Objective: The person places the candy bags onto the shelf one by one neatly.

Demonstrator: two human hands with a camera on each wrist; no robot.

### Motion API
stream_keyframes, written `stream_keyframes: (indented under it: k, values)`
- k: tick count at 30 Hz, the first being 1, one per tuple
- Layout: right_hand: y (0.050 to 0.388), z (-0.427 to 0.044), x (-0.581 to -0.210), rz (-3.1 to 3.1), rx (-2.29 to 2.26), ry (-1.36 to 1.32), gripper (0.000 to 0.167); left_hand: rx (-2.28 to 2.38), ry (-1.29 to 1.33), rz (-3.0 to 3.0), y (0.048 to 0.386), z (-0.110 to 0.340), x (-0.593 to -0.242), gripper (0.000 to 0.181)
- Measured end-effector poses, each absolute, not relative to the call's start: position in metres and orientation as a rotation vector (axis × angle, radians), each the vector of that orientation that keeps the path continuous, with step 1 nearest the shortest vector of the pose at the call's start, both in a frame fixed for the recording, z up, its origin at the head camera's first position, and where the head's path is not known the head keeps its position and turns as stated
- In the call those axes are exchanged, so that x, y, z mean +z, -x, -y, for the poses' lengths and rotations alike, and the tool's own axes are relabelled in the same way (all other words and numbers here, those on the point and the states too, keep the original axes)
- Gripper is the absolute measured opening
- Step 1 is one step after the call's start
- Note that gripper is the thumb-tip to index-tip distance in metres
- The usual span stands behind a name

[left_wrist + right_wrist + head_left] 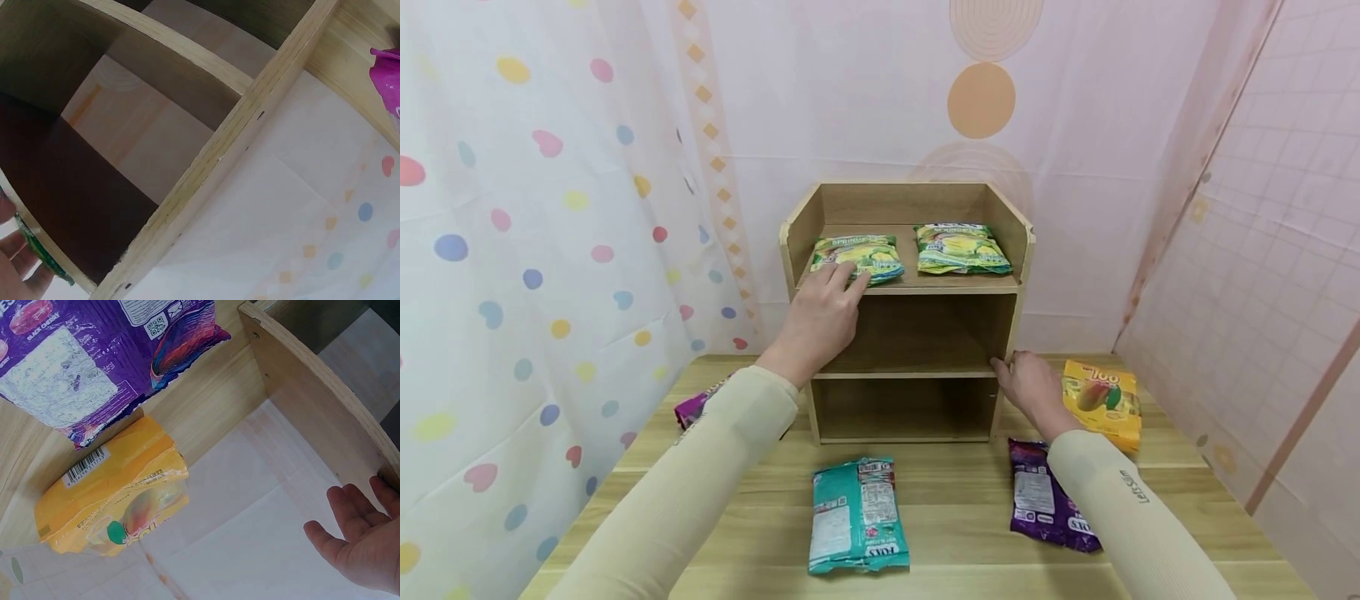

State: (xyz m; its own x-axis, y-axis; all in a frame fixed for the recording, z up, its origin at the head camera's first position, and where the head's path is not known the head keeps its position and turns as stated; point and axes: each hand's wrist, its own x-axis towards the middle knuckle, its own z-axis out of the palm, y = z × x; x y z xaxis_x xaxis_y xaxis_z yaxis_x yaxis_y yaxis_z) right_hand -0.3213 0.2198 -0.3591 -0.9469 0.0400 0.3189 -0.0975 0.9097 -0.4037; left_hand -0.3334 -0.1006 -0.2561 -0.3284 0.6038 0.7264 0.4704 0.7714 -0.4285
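My left hand (823,317) reaches to the top tier of a small wooden shelf (917,290), its fingers resting on the left green candy bag (857,248). In the left wrist view only those fingertips and a sliver of green wrapper show at the lower left. A second green candy bag (958,248) lies to the right on the same tier. My right hand (1033,387) touches the shelf's right side panel (312,387), thumb at its front edge; the other fingers are spread loosely along the outside in the right wrist view.
A teal candy bag (856,517) lies before the shelf. To the right are a purple candy bag (1037,496), partly under my forearm, and a yellow mango candy bag (1101,400). Another purple bag (691,408) sits left, partly hidden. Patterned curtains (880,100) surround the wooden table (767,517).
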Motion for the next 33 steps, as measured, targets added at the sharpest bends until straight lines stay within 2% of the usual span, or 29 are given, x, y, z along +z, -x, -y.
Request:
stream_keyframes:
  k: [6, 13, 33]
  values:
    - [0.322, -0.220, -0.361, 2.765, 0.612, -0.042, 0.045, 0.169, 0.835, 2.050, 0.332, 0.105, -0.259, 0.045]
    - [0.322, -0.221, -0.363, 2.757, 0.602, -0.045, 0.045, 0.119, 0.802, 1.987, 0.330, 0.105, -0.269, 0.039]
    - [0.321, -0.220, -0.359, 2.749, 0.602, -0.035, 0.044, 0.078, 0.728, 2.174, 0.326, 0.103, -0.261, 0.044]
